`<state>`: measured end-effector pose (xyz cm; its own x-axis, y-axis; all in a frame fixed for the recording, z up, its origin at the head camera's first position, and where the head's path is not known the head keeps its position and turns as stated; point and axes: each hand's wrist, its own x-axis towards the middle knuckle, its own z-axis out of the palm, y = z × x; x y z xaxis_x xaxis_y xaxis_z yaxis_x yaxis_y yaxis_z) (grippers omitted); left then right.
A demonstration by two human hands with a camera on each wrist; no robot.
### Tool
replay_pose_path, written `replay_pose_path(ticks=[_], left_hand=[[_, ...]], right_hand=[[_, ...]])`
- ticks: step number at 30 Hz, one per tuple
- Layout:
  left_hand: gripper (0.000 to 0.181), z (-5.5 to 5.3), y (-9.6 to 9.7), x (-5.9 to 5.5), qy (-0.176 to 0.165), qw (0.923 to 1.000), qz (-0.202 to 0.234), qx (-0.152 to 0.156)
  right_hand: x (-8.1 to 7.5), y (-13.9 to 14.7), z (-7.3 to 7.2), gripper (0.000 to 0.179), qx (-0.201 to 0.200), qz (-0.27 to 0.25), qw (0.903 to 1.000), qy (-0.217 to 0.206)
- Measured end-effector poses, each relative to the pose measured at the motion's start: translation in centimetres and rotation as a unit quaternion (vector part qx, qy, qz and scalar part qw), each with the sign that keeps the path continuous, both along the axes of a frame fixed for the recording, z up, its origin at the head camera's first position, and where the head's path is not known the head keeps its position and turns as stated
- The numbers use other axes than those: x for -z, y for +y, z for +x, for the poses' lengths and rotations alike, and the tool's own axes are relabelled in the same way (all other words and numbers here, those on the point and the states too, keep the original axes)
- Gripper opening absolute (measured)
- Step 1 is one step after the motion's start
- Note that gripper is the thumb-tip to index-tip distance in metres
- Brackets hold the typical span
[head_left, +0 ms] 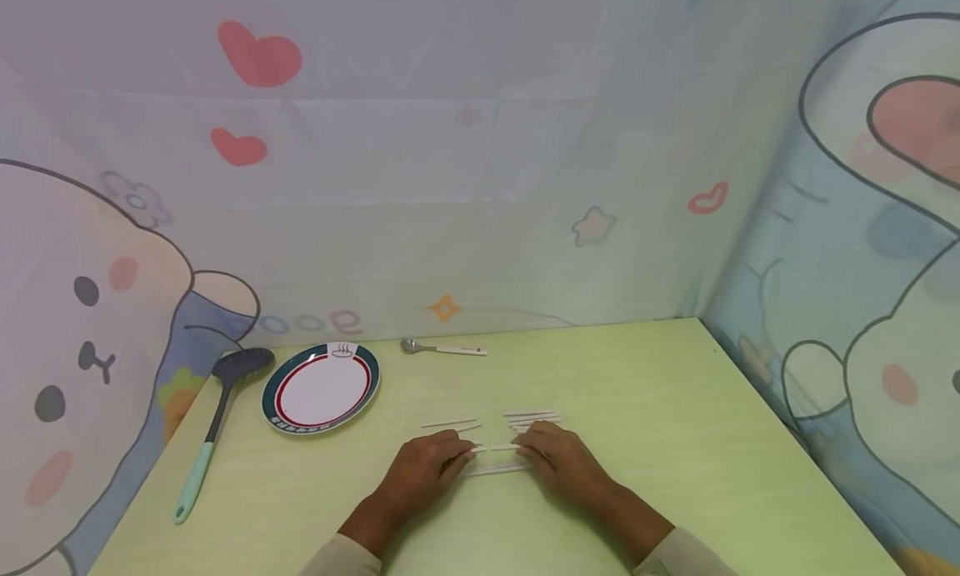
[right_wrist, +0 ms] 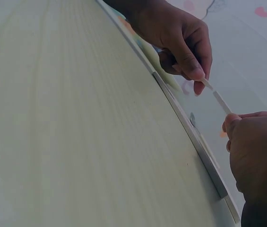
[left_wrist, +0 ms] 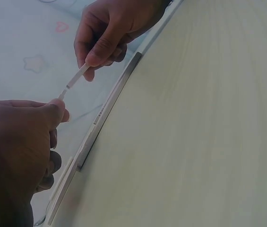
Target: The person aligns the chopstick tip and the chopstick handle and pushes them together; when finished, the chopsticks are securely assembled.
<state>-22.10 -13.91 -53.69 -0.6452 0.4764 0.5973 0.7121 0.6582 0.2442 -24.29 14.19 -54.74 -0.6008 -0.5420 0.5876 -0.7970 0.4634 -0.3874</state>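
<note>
Just above the table's near middle, my left hand [head_left: 423, 469] pinches a short thin white stick [head_left: 479, 449] between thumb and fingers. Opposite it, my right hand [head_left: 567, 469] pinches another white stick [head_left: 505, 447]. The two sticks point at each other end to end, and in the left wrist view their tips nearly meet, the right one [left_wrist: 77, 75] looking thicker with a greyish end. Beyond the left hand lie thin white sticks [head_left: 448, 423]; several more [head_left: 531, 413] lie beyond the right hand, partly hidden by it. A longer white stick [head_left: 495, 470] lies between the wrists.
To the left stands a plate [head_left: 322, 348] with a dark green rim and red ring. Beside it lies a black slotted turner [head_left: 219, 409] with a mint handle. A small spoon [head_left: 450, 350] with a white handle rests near the back edge. Printed cloth [head_left: 480, 142] hangs behind.
</note>
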Motion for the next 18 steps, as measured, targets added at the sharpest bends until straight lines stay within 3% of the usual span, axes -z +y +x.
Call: replay_pose_path(ticks=[6,18], left_hand=[[0.009,-0.06,-0.06,-0.20,-0.004,1.0000,0.002,0.008],[0.010,-0.22,0.04,0.26,0.005,0.9999,0.002,0.016]], right_hand=[[-0.07,-0.10,-0.19,0.014,-0.011,-0.007,0.9996,0.026],[-0.06,-0.17,-0.09,0.014,-0.010,-0.001,0.9997,0.022]])
